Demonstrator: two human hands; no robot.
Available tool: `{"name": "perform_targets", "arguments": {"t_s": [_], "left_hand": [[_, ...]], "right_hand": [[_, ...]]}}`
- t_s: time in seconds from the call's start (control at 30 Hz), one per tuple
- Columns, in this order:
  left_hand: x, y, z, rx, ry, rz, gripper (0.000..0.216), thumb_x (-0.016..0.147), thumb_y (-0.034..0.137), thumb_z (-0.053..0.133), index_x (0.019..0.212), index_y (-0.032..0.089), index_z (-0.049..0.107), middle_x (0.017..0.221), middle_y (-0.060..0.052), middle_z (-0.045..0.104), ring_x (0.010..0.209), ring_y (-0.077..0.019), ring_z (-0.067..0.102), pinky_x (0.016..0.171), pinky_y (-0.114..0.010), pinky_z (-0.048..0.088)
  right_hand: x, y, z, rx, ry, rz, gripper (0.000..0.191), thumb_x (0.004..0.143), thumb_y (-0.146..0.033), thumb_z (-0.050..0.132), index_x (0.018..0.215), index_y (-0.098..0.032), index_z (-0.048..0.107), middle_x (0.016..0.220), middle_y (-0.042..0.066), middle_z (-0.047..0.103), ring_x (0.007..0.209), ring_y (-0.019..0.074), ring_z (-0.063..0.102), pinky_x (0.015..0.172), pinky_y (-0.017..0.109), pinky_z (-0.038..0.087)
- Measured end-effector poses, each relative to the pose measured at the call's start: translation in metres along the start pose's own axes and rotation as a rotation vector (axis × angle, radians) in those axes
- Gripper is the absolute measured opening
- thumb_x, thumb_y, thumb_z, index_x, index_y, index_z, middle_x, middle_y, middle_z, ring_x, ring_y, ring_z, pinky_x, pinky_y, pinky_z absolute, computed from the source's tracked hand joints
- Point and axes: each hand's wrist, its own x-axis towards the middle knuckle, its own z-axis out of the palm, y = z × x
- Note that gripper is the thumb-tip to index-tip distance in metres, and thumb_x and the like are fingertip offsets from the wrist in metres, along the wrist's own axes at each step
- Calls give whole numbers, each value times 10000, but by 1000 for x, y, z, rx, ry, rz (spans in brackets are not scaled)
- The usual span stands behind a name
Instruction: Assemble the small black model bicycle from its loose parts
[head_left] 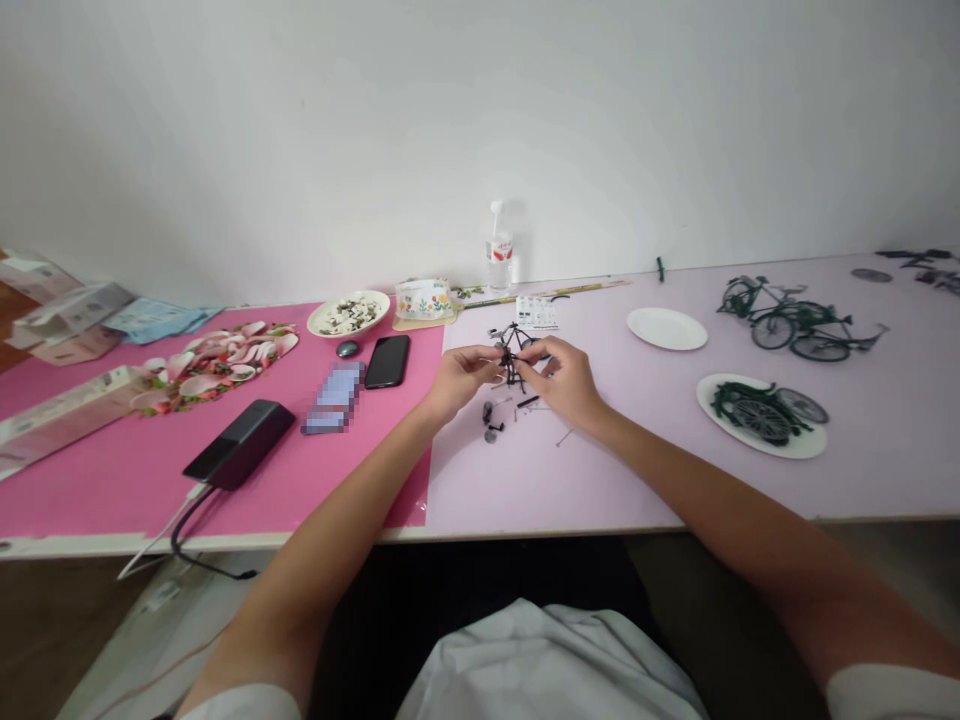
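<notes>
Between my two hands, just above the pale lilac tabletop, is a small black model bicycle frame [515, 338]. My left hand [466, 376] pinches it from the left with thumb and forefinger. From the right, my right hand [559, 375] grips it the same way, so the fingertips nearly meet and hide its middle. Small dark bicycle parts [492, 425] lie on the table below my hands, with a short black rod [528, 402] beside them. Behind the frame rests a printed instruction sheet [537, 313].
Right of my hands are a white plate [667, 328], assembled model bicycles [802, 320] and another plate [814, 445] with wheels and parts. A water bottle [499, 250] stands by the wall. Leftward lie a phone [388, 361], a bowl [379, 305] and a black power bank [244, 440] with cables.
</notes>
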Motion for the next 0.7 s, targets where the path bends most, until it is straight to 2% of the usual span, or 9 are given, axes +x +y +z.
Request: {"name": "perform_targets", "arguments": {"t_s": [0.17,0.33,0.53,0.7], "left_hand": [[-7,9,3,71,-48,6,484,672,322,968,1099,159,809,903,-75,806,858,-229,758,952,-454,605],[-7,9,6,187,-18,76,488,678,446,973,1055,172,827,1119,-111,812,998,-262,751,913,-409,612],[-3,0,6,238,22,110,475,676,483,975,1000,165,836,1078,-118,822,945,-265,761,938,-437,614],[-2,-1,6,221,63,81,470,660,460,990,981,161,821,987,-104,825,929,-273,766,960,-457,618]], "right_hand": [[0,2,0,-26,30,-16,47,836,-267,734,831,-229,706,846,53,763,785,217,712,588,312,524],[1,6,0,-88,11,-58,43,818,-237,733,825,-237,690,859,54,770,794,230,722,652,346,564],[0,10,0,-95,-9,-64,44,815,-220,728,820,-241,689,848,48,758,786,232,727,712,375,594],[0,8,-1,-79,-35,-41,41,844,-277,747,844,-247,720,857,46,765,808,231,722,653,345,565]]}}
